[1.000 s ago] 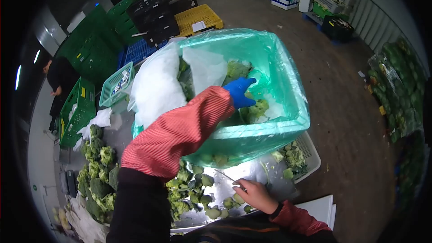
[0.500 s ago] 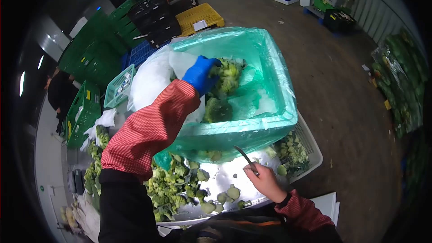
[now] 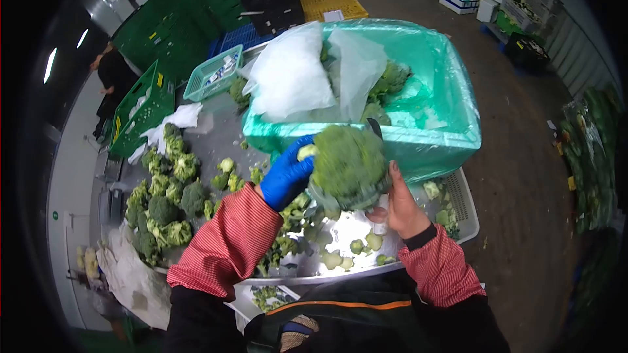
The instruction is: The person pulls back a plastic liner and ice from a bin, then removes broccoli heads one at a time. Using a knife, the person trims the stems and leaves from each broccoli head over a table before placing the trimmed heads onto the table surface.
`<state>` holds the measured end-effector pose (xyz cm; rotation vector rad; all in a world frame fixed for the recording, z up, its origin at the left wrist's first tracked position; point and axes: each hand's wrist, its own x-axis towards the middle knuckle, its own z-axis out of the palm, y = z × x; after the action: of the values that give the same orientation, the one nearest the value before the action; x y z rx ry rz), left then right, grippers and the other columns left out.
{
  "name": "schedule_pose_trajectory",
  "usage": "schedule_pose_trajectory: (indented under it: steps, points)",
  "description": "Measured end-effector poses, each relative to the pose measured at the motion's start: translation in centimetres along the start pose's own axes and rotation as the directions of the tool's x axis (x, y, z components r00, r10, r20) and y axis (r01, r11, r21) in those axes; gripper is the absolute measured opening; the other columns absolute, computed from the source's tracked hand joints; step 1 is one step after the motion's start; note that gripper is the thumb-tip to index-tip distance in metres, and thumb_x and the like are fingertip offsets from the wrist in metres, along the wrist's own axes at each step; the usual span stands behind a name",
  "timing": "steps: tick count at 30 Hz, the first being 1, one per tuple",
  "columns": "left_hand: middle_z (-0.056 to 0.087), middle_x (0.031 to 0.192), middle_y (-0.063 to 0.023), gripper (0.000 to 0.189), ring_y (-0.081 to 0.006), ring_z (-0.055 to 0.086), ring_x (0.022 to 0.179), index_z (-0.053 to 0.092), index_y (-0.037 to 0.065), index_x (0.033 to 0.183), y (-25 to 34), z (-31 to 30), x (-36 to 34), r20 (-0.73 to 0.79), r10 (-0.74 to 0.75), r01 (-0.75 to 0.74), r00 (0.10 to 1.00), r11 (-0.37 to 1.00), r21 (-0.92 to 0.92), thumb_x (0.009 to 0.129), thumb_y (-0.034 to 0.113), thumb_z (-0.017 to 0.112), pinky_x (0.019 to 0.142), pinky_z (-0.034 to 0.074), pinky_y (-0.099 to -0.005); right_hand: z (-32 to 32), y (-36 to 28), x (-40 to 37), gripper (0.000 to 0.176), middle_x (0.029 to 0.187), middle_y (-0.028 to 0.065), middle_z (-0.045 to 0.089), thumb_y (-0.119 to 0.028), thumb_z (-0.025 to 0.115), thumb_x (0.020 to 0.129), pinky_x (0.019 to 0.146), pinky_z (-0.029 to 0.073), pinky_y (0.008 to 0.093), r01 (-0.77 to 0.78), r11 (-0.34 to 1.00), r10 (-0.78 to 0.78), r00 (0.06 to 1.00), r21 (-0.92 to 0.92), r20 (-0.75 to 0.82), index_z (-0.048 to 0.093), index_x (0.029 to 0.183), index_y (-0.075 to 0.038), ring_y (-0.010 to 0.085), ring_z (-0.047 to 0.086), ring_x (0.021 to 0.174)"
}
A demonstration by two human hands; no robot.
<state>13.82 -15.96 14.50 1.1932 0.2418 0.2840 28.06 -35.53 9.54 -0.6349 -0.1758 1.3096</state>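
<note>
My left hand point(image 3: 288, 173), in a blue glove, grips a large head of broccoli point(image 3: 350, 160) by its pale stem. The broccoli is turned sideways, crown toward the right, in front of the green-lined tub point(image 3: 314, 132). My bare right hand point(image 3: 405, 206) is closed at the right side of the head, holding a knife. The dark curved tip of the knife point(image 3: 375, 128) rises behind the crown, and most of its blade is hidden. Inside the tub lie more broccoli point(image 3: 392, 78) and a stuffed white bag point(image 3: 293, 75).
Loose broccoli heads point(image 3: 195, 199) are piled on the metal table point(image 3: 216, 127) at left. Stem offcuts point(image 3: 331, 260) lie below my hands. A white perforated basket point(image 3: 468, 222) stands at right, a small green basket point(image 3: 212, 75) behind. A person point(image 3: 118, 78) stands far left.
My left hand has come out of the tub, bringing a broccoli head toward me. My right hand has risen with the knife to meet it. The view has shifted left.
</note>
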Motion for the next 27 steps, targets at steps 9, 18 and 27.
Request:
schedule_pose_trajectory:
  steps: [9,18,27]
  points:
    - [0.046,0.141,-0.0152,0.077,-0.0314,0.055,0.12,0.025,0.018,0.15,-5.1,-3.3,-10.6,-0.047,-0.616,0.568,0.786,0.751,-0.336,0.091,0.066,0.041,0.094,0.05,-0.049,0.1,6.2,0.0,0.062,0.096,0.0054,0.055,-0.014,0.073,0.08,0.047,0.044,0.0235,0.117,0.787,-0.181,0.982,-0.606,-0.045,0.039,0.132,-0.012,0.0118,0.054,0.058]
    - [0.056,0.129,-0.0163,0.062,-0.0302,0.059,0.113,0.046,0.008,0.137,-9.3,-1.5,-11.4,-0.07,-0.523,0.287,0.849,0.569,-0.77,0.093,0.051,0.053,0.098,0.048,-0.0484,3.2,9.2,-2.4,0.054,0.104,0.0096,0.055,-0.018,0.077,0.07,0.054,0.052,0.0335,0.538,-0.367,-0.133,0.777,-0.759,0.615,0.053,0.118,-0.013,0.0254,0.063,0.066]
    - [0.062,0.121,-0.014,0.048,-0.0265,0.063,0.106,0.049,0.003,0.132,-8.5,-1.2,-11.3,-0.209,-0.57,0.345,0.795,0.707,-0.618,0.091,0.026,0.058,0.095,0.05,-0.0394,0.6,5.2,-3.0,0.015,0.074,0.0064,0.057,-0.011,0.067,0.078,0.052,0.048,0.0361,0.263,-0.479,-0.354,0.815,-0.838,0.458,0.055,0.086,-0.009,0.0244,0.061,0.06]
